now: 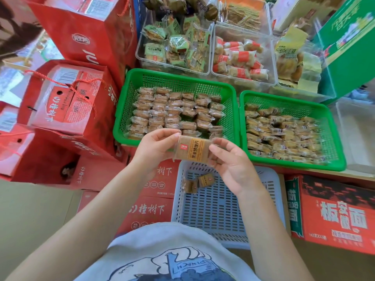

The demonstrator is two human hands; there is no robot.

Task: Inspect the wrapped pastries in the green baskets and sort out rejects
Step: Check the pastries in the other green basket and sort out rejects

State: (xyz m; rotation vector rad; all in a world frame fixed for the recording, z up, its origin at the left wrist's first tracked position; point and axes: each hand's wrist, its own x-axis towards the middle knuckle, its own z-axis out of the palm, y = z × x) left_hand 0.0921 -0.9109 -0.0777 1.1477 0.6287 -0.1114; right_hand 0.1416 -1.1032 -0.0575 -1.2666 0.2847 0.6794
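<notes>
One wrapped brown pastry with an orange label is held up between both hands, above the near edge of the left green basket. My left hand pinches its left end and my right hand pinches its right end. The left green basket holds several neat rows of wrapped pastries. To the right, a second green basket is filled with a looser pile of them. Below my hands lies a pale blue basket with two wrapped pastries in its far left corner.
Red gift boxes are stacked at the left and under the baskets. Clear tubs of other wrapped snacks sit behind the green baskets. A green carton stands at the far right, and a red noodle box lies at the near right.
</notes>
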